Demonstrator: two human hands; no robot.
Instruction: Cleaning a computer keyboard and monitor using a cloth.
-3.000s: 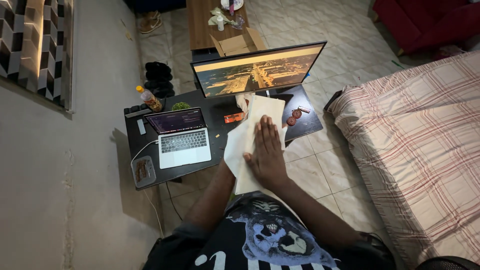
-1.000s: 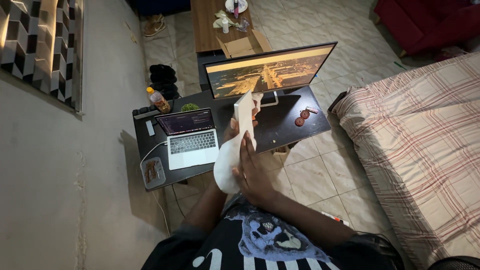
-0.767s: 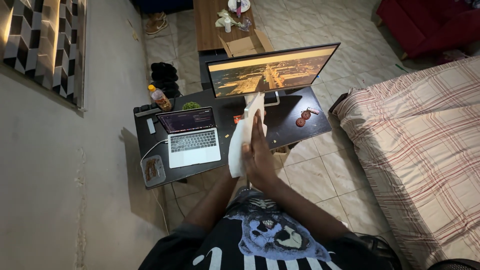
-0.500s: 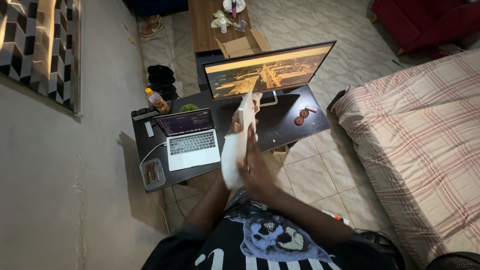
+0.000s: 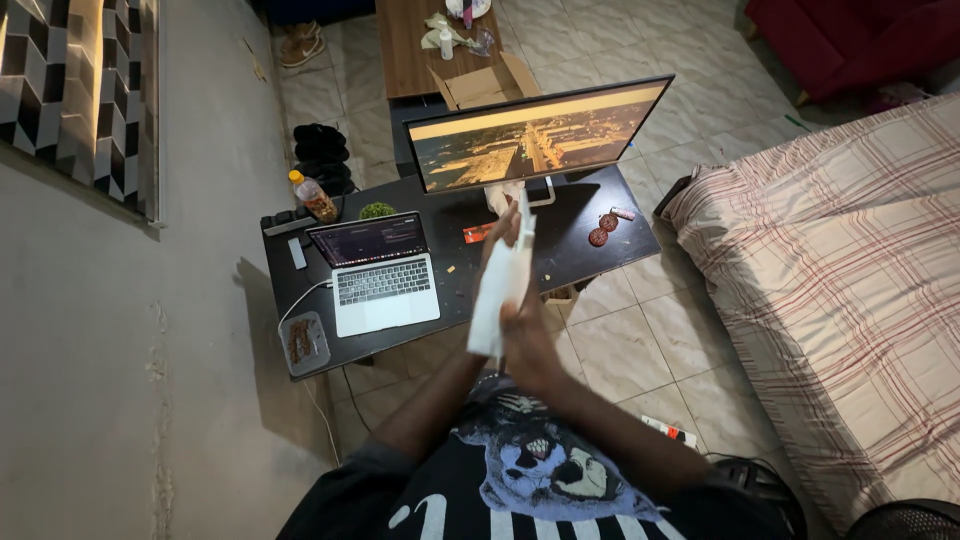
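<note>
A folded white cloth [image 5: 500, 285] stands on edge between my two palms, above the front of the black desk [image 5: 590, 262]. My right hand [image 5: 530, 335] presses flat against its right face. My left hand [image 5: 497, 232] lies against its left face, mostly hidden, with only fingertips showing near the cloth's top. Both hands are held up in front of my chest, below the monitor [image 5: 537, 132].
An open laptop [image 5: 375, 272] sits on the desk's left, with a bottle [image 5: 310, 197], a small green bowl [image 5: 377, 211] and a tray [image 5: 304, 342] near it. Two round dark items [image 5: 603, 228] lie at the right. A plaid-covered bed [image 5: 850, 280] fills the right side.
The cloth was flat under my right hand three seconds ago; now it is upright, pressed narrow between both palms. My hands shifted slightly right and up over the last second.
</note>
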